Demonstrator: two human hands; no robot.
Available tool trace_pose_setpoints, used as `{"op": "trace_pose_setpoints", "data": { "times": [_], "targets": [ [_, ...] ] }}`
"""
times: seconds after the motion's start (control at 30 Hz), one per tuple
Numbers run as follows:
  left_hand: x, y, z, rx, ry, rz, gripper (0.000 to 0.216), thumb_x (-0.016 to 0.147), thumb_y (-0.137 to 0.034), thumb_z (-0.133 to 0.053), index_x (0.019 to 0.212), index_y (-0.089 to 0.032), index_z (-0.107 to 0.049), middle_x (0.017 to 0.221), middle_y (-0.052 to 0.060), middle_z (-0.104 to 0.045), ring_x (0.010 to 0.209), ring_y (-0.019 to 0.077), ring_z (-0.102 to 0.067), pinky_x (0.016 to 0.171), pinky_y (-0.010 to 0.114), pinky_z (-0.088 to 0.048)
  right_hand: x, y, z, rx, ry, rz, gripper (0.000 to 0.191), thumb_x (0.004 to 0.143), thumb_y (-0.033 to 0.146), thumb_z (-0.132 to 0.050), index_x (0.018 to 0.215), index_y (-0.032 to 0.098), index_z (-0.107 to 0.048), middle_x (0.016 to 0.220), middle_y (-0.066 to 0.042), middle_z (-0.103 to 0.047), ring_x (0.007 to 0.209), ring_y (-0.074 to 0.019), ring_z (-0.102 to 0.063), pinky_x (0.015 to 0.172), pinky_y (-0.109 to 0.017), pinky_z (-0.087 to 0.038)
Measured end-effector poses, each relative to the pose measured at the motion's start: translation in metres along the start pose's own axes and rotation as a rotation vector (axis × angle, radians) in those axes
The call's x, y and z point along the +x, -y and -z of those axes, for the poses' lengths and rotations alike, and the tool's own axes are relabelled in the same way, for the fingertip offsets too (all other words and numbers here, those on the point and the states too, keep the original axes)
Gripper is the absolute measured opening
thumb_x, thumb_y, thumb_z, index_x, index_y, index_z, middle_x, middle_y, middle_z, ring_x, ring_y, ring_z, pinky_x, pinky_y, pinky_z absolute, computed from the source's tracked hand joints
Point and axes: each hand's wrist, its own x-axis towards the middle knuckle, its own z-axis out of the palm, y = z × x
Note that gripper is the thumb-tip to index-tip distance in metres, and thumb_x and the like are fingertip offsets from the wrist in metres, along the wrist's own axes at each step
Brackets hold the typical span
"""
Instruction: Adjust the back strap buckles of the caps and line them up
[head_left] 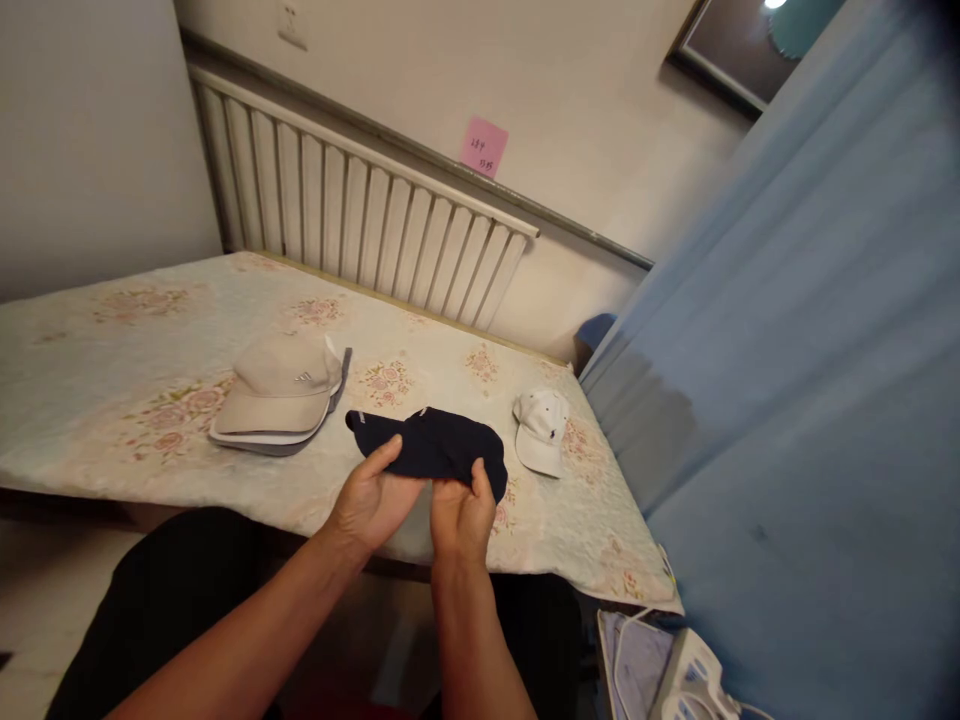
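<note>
Got both bare forearms (255, 625) right up front, reaching out to a dark cap (450, 440) held over the near side of a floral cloth (431, 365). Gripping it two-handed, with the left hand (371, 495) on its left part and the right hand (459, 515) on its right, thumbs on top. Looks partway along, going by the layout: probably done at left, a pile (289, 405) with a beige cap (274, 375) on top; in hand, the dark one, not yet set down; maybe left to do, a white cap (538, 430) sitting alone at right. As for room, pretty tight around the dark one, with neighbours near on both sides; most space toward far left and along the far edge by the radiator (360, 205). Watch the near edge, just under the forearms, and the right one, hemmed in by a blue curtain (787, 330).
</note>
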Motion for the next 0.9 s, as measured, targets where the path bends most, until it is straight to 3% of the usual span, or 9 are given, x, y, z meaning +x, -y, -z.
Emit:
{"op": "trace_pose_setpoints", "data": {
  "times": [0.1, 0.2, 0.3, 0.5, 0.63, 0.73, 0.9],
  "targets": [
    [-0.005, -0.010, -0.006, -0.064, 0.021, -0.041, 0.045, 0.094, -0.036, -0.043, 0.137, -0.022, -0.048, 0.126, 0.011, -0.063, 0.127, 0.0254, -0.049, 0.112, 0.047, -0.029, 0.003, 0.007, 0.005, 0.059, 0.052, -0.055, 0.033, 0.086, 0.032, -0.051, 0.114, 0.018, -0.064, 0.115, -0.007, -0.070, 0.112, -0.0185, -0.062, 0.109, -0.043, -0.038],
    [-0.010, -0.018, -0.005, -0.097, 0.058, -0.002, 0.067, 0.086, -0.062, -0.041, 0.138, -0.021, -0.047, 0.127, 0.013, -0.062, 0.131, 0.0287, -0.044, 0.112, 0.049, -0.028, 0.003, 0.012, 0.008, 0.063, 0.031, -0.090, 0.034, 0.087, 0.032, -0.049, 0.114, 0.017, -0.065, 0.116, -0.007, -0.069, 0.114, -0.0192, -0.061, 0.108, -0.045, -0.038],
    [-0.010, -0.024, 0.005, -0.089, 0.069, 0.017, 0.082, 0.080, -0.072, -0.038, 0.138, -0.016, -0.046, 0.126, 0.016, -0.062, 0.131, 0.0316, -0.043, 0.110, 0.050, -0.029, 0.004, 0.017, 0.008, 0.046, 0.001, -0.120, 0.036, 0.087, 0.031, -0.048, 0.115, 0.017, -0.064, 0.119, -0.007, -0.068, 0.116, -0.0199, -0.060, 0.108, -0.047, -0.038],
    [-0.004, -0.034, 0.022, -0.097, 0.053, 0.081, 0.070, 0.087, -0.063, -0.037, 0.136, -0.014, -0.049, 0.124, 0.016, -0.063, 0.128, 0.0317, -0.046, 0.111, 0.050, -0.027, 0.009, 0.023, 0.017, 0.086, -0.028, -0.197, 0.032, 0.085, 0.031, -0.047, 0.102, 0.016, -0.070, 0.105, -0.005, -0.074, 0.109, -0.0190, -0.064, 0.108, -0.043, -0.037],
    [-0.003, -0.036, 0.025, -0.077, -0.061, 0.119, 0.076, 0.087, -0.064, -0.035, 0.134, -0.006, -0.049, 0.118, 0.020, -0.066, 0.123, 0.0337, -0.051, 0.110, 0.050, -0.030, 0.014, 0.024, 0.027, 0.046, -0.067, -0.255, 0.035, 0.085, 0.034, -0.047, 0.100, 0.014, -0.071, 0.099, -0.007, -0.075, 0.105, -0.0200, -0.066, 0.108, -0.043, -0.037],
    [-0.004, -0.036, 0.028, -0.012, -0.136, 0.240, 0.076, 0.087, -0.063, -0.036, 0.132, -0.004, -0.051, 0.114, 0.021, -0.067, 0.115, 0.0360, -0.058, 0.106, 0.055, -0.034, 0.013, 0.023, 0.029, 0.015, -0.079, -0.302, 0.034, 0.084, 0.035, -0.050, 0.101, 0.014, -0.071, 0.097, -0.007, -0.075, 0.104, -0.0198, -0.066, 0.107, -0.041, -0.038],
    [-0.005, -0.035, 0.032, 0.037, -0.079, 0.432, 0.063, 0.087, -0.054, -0.046, 0.127, -0.006, -0.057, 0.112, 0.019, -0.069, 0.110, 0.0369, -0.061, 0.103, 0.056, -0.037, -0.003, 0.018, 0.020, 0.028, -0.065, -0.335, 0.037, 0.084, 0.045, -0.053, 0.104, 0.019, -0.071, 0.101, -0.004, -0.075, 0.109, -0.0226, -0.064, 0.106, -0.043, -0.041]
  ]
}}
